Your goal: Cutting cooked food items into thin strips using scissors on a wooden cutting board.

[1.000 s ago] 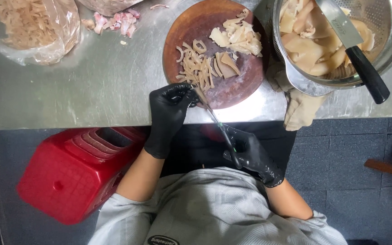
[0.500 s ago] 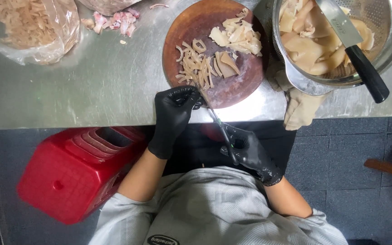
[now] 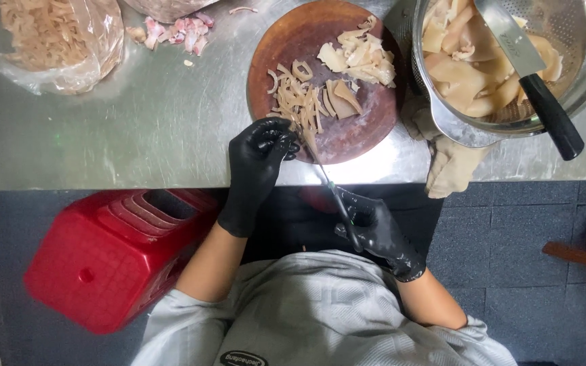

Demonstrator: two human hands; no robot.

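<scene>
Cutting pale strips (image 3: 300, 102) on the round brown board (image 3: 367, 135), the left hand (image 3: 262, 159) pinches one strip at the board's near edge while the right hand (image 3: 374, 230) grips a thin knife (image 3: 327, 179), probably needing a careful slice next.

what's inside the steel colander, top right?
The colander holds pale, flat meat pieces. A cleaver with a black handle lies across them, handle jutting over the rim. Whatever lies beneath the blade and the pile is hidden.
</scene>
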